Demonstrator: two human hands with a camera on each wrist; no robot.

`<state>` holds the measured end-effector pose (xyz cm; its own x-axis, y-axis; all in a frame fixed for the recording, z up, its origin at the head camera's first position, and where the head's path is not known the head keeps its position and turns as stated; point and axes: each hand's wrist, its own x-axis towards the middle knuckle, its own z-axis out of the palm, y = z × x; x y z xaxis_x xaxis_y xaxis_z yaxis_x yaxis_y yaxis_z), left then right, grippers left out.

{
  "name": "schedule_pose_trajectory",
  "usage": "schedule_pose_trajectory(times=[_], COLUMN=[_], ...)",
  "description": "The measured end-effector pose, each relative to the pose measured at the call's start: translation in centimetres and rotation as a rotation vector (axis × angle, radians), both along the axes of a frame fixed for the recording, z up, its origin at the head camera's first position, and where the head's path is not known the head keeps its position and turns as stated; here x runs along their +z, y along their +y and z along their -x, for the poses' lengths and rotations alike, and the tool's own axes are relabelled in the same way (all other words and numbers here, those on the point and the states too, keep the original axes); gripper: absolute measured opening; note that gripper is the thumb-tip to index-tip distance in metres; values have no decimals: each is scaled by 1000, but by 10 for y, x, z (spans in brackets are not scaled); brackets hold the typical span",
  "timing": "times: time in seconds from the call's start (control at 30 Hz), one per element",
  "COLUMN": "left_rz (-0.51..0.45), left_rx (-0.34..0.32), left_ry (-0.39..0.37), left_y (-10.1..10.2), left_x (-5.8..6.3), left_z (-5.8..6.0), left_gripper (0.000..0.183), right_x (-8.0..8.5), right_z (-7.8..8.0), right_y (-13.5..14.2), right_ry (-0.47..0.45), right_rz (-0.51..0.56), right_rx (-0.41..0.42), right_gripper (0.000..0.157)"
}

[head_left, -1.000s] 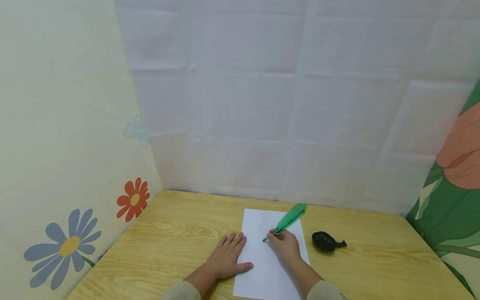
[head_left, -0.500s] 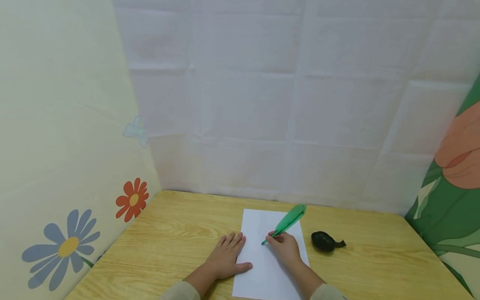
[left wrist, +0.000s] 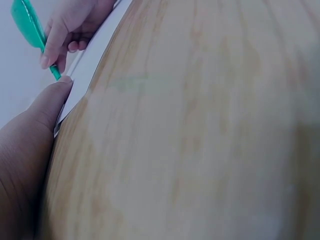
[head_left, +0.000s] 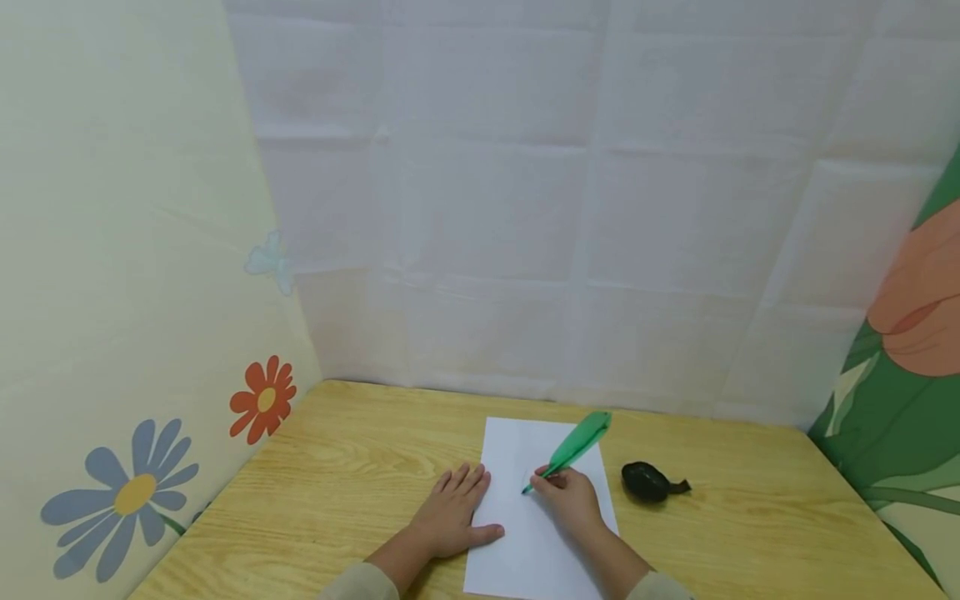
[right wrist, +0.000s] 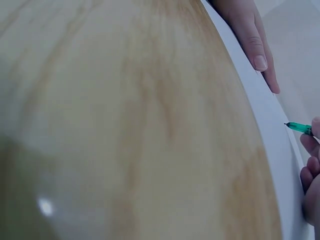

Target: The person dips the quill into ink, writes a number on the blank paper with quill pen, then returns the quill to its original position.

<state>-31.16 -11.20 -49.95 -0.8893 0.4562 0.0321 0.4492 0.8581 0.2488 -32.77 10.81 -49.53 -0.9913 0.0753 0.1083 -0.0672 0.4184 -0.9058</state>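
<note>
My right hand [head_left: 573,502] pinches a green feather pen [head_left: 576,446] near its lower end, the plume leaning up to the right. The pen's dark tip is right at the surface of a white paper sheet [head_left: 517,554], near its middle. My left hand [head_left: 448,517] lies flat with fingers spread across the sheet's left edge, its thumb on the paper. In the left wrist view the green plume [left wrist: 26,22] rises above the right hand's fingers. The right wrist view shows the pen's green barrel [right wrist: 300,128] and fine tip, with the left hand [right wrist: 247,37] beyond.
A glossy black rounded object with a short neck [head_left: 647,483] rests on the wooden table [head_left: 360,450] right of the paper. A white cloth [head_left: 487,208] hangs behind the table. Flower-printed cloths stand at the left [head_left: 142,333] and right [head_left: 915,400].
The pen tip and my right hand's fingers have shifted slightly toward me over the paper. My left hand keeps its place on the sheet, and the black object has not moved.
</note>
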Motion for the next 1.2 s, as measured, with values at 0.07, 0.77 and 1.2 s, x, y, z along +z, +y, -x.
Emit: schedule_pose_trajectory(times=[0.07,0.77,1.2], left_rz=[-1,-2,4], left_rx=[-1,0,-1], left_ry=[3,-7,2], left_y=[0,0,0], left_x=[0,0,-2], left_z=[0,1,2], left_gripper=[95,95,95], right_x=[0,-2,-2], right_z=[-1,-10,-17], right_y=[0,4,9], right_ry=[3,-1,-4], right_rz=[-3,25,28], right_rx=[5,49,81], right_gripper=[18,20,23])
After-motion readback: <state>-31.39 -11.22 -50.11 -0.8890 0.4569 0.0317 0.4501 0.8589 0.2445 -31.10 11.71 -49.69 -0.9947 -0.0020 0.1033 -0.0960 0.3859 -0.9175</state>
